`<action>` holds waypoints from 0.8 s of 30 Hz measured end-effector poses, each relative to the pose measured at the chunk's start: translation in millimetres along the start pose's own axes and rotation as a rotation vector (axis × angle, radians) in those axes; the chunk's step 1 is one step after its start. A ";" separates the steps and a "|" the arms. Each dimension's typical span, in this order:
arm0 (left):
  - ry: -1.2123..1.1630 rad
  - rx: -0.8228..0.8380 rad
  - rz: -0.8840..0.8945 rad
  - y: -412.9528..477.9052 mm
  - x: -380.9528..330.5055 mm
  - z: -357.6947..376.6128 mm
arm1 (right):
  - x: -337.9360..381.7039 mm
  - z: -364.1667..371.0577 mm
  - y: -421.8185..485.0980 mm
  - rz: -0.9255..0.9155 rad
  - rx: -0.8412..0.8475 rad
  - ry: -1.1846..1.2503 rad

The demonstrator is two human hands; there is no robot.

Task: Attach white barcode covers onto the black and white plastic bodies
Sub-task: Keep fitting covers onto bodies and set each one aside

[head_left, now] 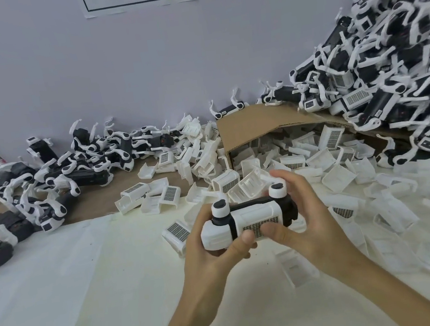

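Both hands hold one black and white plastic body (pixel 289 207) above the white table sheet, in the middle of the view. A white barcode cover (pixel 260 218) sits on it, its grid pattern facing me. My left hand (pixel 215 251) grips the body's left end from below, thumb near the cover's lower edge. My right hand (pixel 307 221) wraps the right end, its thumb pressing on the cover's barcode face. Loose white covers (pixel 264 167) lie scattered just behind the hands.
A tipped cardboard box (pixel 247 125) spills covers at centre right. A tall heap of black and white bodies (pixel 393 60) fills the right side. A lower spread of bodies (pixel 52 174) lies at the left along the wall. Clear plastic pieces (pixel 386 249) lie on the right of the sheet (pixel 61 295).
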State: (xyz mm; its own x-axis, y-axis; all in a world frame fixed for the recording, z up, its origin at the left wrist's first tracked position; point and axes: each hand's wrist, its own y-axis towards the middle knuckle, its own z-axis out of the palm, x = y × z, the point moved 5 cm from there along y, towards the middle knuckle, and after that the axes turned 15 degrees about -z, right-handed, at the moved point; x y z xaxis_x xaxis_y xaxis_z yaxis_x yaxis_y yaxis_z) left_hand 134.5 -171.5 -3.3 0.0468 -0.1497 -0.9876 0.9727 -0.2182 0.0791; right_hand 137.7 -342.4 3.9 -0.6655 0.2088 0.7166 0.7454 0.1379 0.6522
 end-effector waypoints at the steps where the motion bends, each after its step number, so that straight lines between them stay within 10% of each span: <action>1: -0.004 -0.004 -0.004 -0.1 0.3 -0.5 | -1.8 1.5 -1.3 0.019 0.020 0.040; 24: 0.008 -0.008 0.045 -2.8 0.5 4.3 | 2.1 -0.5 -2.2 -0.043 -0.005 0.063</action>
State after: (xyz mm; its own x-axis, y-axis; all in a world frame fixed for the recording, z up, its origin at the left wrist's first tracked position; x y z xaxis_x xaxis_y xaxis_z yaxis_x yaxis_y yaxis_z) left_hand 130.8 -175.1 -3.4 0.0922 -0.1510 -0.9842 0.9713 -0.2040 0.1223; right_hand 134.6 -342.8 4.1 -0.6983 0.1410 0.7017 0.7158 0.1407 0.6840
